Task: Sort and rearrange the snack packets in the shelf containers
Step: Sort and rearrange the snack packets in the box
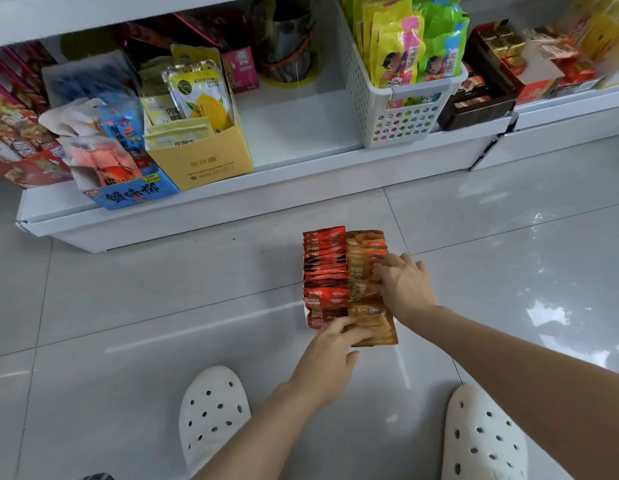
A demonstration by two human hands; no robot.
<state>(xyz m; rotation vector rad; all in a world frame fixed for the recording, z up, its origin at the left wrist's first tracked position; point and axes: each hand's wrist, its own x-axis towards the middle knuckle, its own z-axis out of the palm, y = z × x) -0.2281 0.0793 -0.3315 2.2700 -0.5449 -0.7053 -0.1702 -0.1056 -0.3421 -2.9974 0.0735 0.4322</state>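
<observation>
I see red packets (324,258) beside tan-orange packets (368,308), a white dotted basket (398,124), a yellow box (205,161), white holed clogs (212,415), grey glossy floor (162,306).

Two rows of glossy foil snack packets are stood upright side by side on the grey tiled floor (162,289), in front of the shelf: red packets (324,261) on the left, brown-orange packets (365,247) packed right beside them, touching.
</observation>
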